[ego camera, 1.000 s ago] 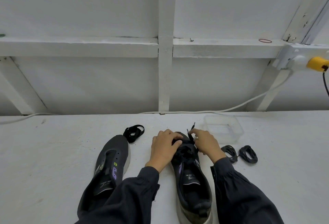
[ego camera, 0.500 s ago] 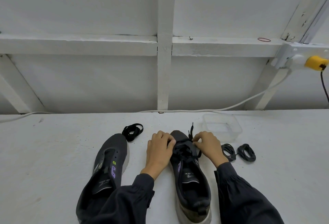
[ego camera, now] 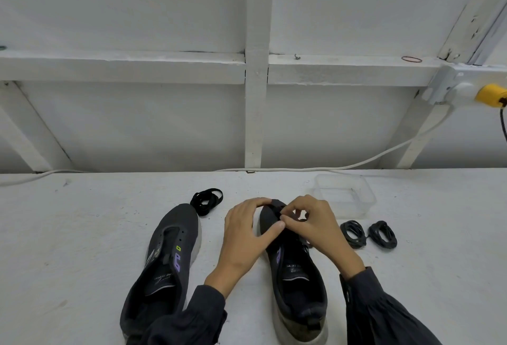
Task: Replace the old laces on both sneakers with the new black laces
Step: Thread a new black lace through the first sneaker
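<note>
At lower centre of the frame a sneaker (ego camera: 297, 279) is gripped round its toe by the left hand (ego camera: 244, 235) while a black lace (ego camera: 280, 210) at its front eyelets is pinched by the right hand (ego camera: 315, 224) (the other sneaker (ego camera: 170, 257) lies at lower left, the coiled laces (ego camera: 354, 233) at centre right).

A loose dark charcoal fabric left sleeve (ego camera: 189, 317) and right sleeve (ego camera: 384, 314) ended in gathered cuffs behind the bare left hand (ego camera: 241, 232) and right hand (ego camera: 315, 224).

A flat white painted tabletop (ego camera: 82, 235) meets a white panelled wall (ego camera: 137, 125) braced by a vertical white post (ego camera: 256, 111) and horizontal rail (ego camera: 123, 66). A white cable (ego camera: 288, 169) climbs toward a yellow plug (ego camera: 491, 93).
</note>
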A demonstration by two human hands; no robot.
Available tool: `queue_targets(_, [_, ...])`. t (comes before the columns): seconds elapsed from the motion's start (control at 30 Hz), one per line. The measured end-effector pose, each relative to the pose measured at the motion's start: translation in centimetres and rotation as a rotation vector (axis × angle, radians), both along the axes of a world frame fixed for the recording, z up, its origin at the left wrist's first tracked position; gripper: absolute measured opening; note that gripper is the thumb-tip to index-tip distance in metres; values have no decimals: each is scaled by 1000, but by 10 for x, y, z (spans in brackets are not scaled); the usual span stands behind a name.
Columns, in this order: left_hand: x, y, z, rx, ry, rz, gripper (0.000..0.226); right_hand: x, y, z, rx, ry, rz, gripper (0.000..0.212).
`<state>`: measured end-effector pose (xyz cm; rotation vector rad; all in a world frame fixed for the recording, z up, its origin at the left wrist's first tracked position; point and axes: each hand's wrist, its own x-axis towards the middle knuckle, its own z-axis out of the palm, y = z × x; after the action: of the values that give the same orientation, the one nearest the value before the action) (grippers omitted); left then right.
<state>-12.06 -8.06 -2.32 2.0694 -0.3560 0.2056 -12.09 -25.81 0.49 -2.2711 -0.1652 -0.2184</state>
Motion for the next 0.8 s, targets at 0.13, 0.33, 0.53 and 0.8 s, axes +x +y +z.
queue_targets(0.13, [-4, -1, 6, -7, -2, -77, 12, -8, 1, -1, 110, 23, 28, 13])
queue_targets(0.33, [-13, 3, 2, -202, 213, -69, 6, -20, -4, 6, 337, 85, -12, 11])
queue_targets(0.53, [-16, 10, -9, -291, 326, -34, 20, -27, -20, 3, 541, 138, -57, 43])
queue_targets(0.8, [-21, 11, -11, -295, 381, -35, 48, -40, -36, -13, 600, 364, -84, 41])
